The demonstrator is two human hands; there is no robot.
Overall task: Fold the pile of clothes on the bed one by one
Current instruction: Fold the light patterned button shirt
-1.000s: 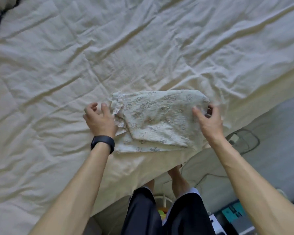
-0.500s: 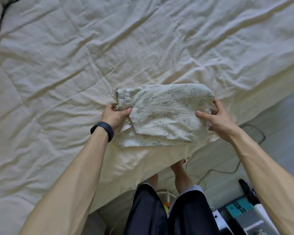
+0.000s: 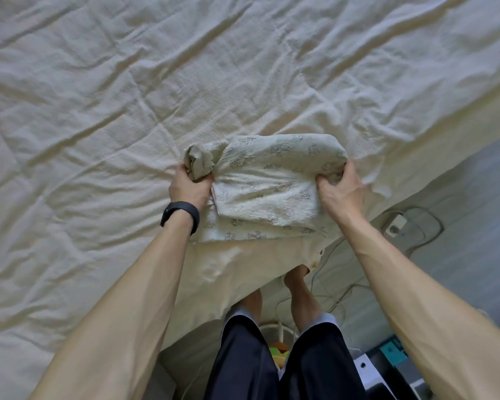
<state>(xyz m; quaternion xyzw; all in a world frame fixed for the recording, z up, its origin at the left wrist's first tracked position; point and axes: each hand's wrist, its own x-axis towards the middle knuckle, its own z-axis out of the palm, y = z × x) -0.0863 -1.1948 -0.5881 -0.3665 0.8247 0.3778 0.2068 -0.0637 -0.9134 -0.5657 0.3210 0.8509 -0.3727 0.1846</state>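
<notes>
Head view: we fold a printed garment (image 3: 269, 180) on the bed (image 3: 127, 111).
We grip its ends, left hand (image 3: 189, 189) at 9 o'clock, right hand (image 3: 339, 192) at 3; long axis 9-to-3.

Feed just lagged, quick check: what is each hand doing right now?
Left hand: grips the bunched left end of the folded pale printed fabric garment.
Right hand: grips the same garment's right edge.

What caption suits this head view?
Left hand and right hand grip opposite ends of a folded patterned garment on the bed.
</notes>
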